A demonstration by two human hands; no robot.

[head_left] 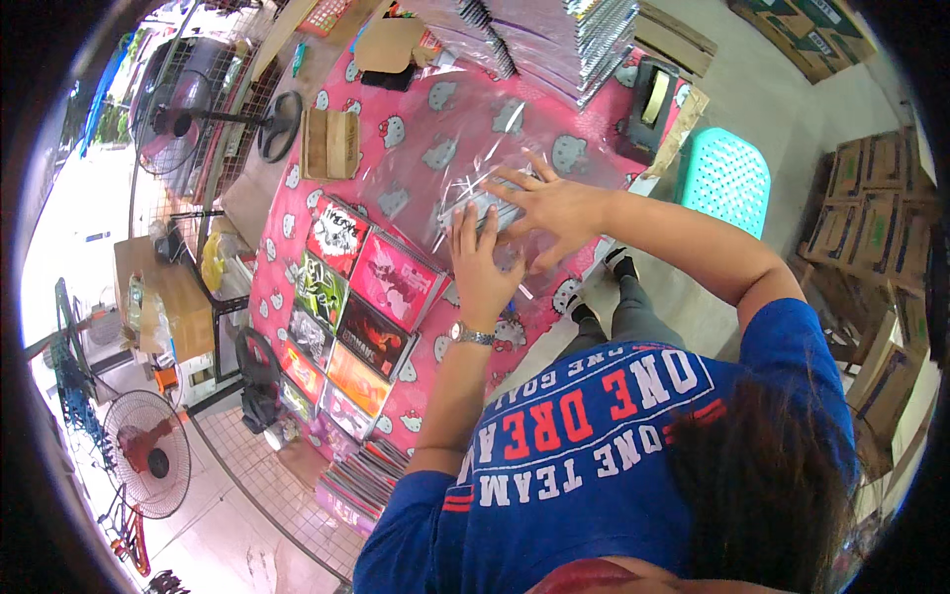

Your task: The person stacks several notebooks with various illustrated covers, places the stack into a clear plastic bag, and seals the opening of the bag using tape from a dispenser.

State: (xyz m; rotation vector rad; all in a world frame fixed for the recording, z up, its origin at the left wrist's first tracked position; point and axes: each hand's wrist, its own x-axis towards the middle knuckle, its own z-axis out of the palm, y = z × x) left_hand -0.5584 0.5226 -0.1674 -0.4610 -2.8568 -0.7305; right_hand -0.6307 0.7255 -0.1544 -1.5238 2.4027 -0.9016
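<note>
Clear plastic film [416, 168], loose and wrinkled, lies over the pink cartoon-cat tablecloth [279, 297]. My left hand [482, 265], with a metal watch on its wrist, rests on the film with its fingers stretched out. Beside it, my right hand [554, 210] lies spread on the same film, its fingers pointing left. Between the fingertips a shiny, whitish patch shows through the plastic; glare and my hands hide what it is. Left of my left hand sit spiral notebooks [396, 279] with colourful covers, laid out in two columns.
Tall stacks of spiral notebooks [554, 49] stand at the table's far side, near a black tape dispenser [648, 109]. A small wooden box [330, 145] sits at the left. A turquoise stool [725, 181] and cardboard boxes [871, 213] are at the right; fans [146, 453] are at the left.
</note>
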